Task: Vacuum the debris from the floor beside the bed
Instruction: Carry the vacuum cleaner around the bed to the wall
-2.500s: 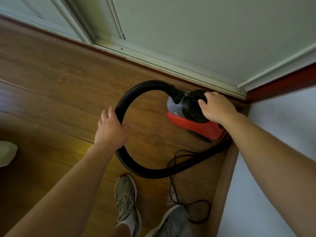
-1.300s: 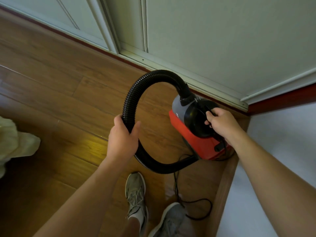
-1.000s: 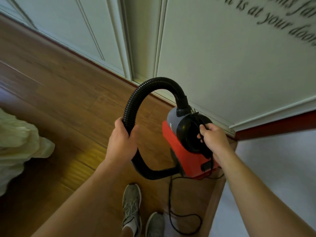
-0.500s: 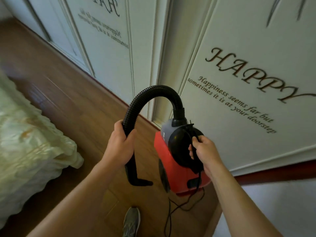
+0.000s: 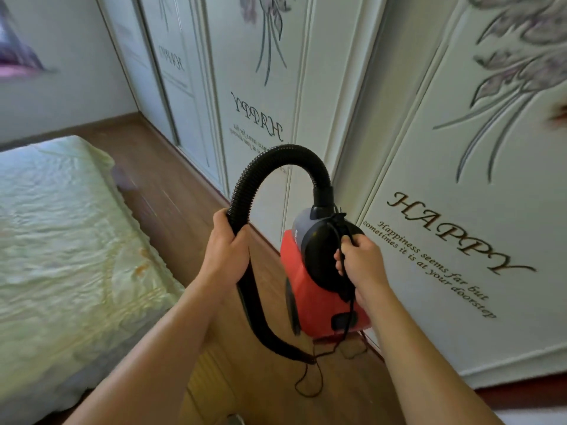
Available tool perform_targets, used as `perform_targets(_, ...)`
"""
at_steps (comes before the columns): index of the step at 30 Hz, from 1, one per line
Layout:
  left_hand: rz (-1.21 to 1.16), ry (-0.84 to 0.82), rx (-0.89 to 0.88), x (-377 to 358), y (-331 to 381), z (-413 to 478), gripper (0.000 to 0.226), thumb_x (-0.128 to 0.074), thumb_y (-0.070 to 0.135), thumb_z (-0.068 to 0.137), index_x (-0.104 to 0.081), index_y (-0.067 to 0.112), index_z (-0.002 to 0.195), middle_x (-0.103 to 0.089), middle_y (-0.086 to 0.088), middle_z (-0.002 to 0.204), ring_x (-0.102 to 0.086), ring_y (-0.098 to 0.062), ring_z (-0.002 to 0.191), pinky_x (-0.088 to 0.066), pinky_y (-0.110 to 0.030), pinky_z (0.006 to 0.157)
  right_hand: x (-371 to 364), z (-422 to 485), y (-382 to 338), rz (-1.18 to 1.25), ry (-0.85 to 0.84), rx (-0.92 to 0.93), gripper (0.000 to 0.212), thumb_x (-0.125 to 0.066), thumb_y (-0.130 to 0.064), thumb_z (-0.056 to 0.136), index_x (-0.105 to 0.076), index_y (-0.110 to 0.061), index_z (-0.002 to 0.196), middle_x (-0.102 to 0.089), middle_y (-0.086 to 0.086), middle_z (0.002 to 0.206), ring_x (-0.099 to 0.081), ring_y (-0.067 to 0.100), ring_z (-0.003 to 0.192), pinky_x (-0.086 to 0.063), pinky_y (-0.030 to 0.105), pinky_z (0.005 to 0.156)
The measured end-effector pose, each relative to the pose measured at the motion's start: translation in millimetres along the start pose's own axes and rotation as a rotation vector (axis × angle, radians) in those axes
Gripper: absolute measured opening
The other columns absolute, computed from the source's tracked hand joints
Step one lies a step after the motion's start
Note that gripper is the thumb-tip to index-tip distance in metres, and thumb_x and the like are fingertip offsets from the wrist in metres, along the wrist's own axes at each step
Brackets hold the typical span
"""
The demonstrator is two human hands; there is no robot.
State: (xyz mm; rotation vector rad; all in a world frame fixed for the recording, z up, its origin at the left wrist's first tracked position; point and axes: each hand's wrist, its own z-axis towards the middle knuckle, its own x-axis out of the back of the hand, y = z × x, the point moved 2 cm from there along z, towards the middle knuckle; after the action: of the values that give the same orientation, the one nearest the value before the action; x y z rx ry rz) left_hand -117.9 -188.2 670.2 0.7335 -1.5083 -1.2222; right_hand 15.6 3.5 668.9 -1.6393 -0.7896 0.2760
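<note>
A small red and grey vacuum (image 5: 310,299) hangs in the air in front of me, lifted off the floor. My right hand (image 5: 360,265) grips the black handle on its top. A black ribbed hose (image 5: 276,157) arches up from the vacuum and comes down on the left. My left hand (image 5: 225,250) grips the hose just above its flat black nozzle (image 5: 276,342), which points down and to the right. A thin black cord (image 5: 310,381) dangles under the vacuum. The wooden floor (image 5: 159,185) runs between the bed and the wardrobe; I see no debris on it.
The bed (image 5: 61,240) with a pale yellow quilted cover fills the left side. White wardrobe doors (image 5: 445,179) with flower prints and "HAPPY" lettering line the right. A white wall (image 5: 61,96) closes the far end.
I have lifted the vacuum off the floor with both hands and turned left. The view rose, so the bed and the strip of floor beside it came into sight.
</note>
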Motion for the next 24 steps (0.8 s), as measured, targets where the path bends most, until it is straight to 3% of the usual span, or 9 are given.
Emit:
perform_targets(15, -0.078, 0.132, -0.064, 99, 34, 142, 0.027, -0.049, 0.017, 0.102, -0.038, 0.02, 0.127, -0.052, -0.001, 0.092, -0.052, -0.012, 0.073, -0.048, -0.031, 0.062, -133, 74, -130, 0.04, -0.06, 0.153, 0.027, -0.05, -0.019, 0.102, -0.062, -0.009, 0.08, -0.059, 0.005, 0.064, -0.051, 0.014, 0.051, -0.045, 0.028, 0.05)
perform_targets(20, -0.048, 0.15, -0.068, 116, 31, 204, 0.027, -0.05, 0.018, 0.101, -0.038, 0.026, 0.124, -0.054, -0.003, 0.096, -0.055, -0.015, 0.076, -0.056, -0.043, 0.071, -179, 114, -156, 0.067, -0.064, 0.17, 0.029, -0.05, -0.02, 0.102, -0.061, -0.01, 0.077, -0.06, 0.005, 0.064, -0.051, 0.015, 0.051, -0.046, 0.031, 0.053)
perform_targets(24, -0.012, 0.194, -0.066, 122, 31, 253, 0.029, -0.05, 0.019, 0.101, -0.036, 0.028, 0.125, -0.056, -0.004, 0.098, -0.057, -0.016, 0.078, -0.058, -0.044, 0.073, -209, 153, -177, 0.066, -0.081, 0.196, 0.03, -0.05, -0.02, 0.101, -0.062, -0.01, 0.076, -0.061, 0.004, 0.063, -0.052, 0.014, 0.05, -0.045, 0.03, 0.051)
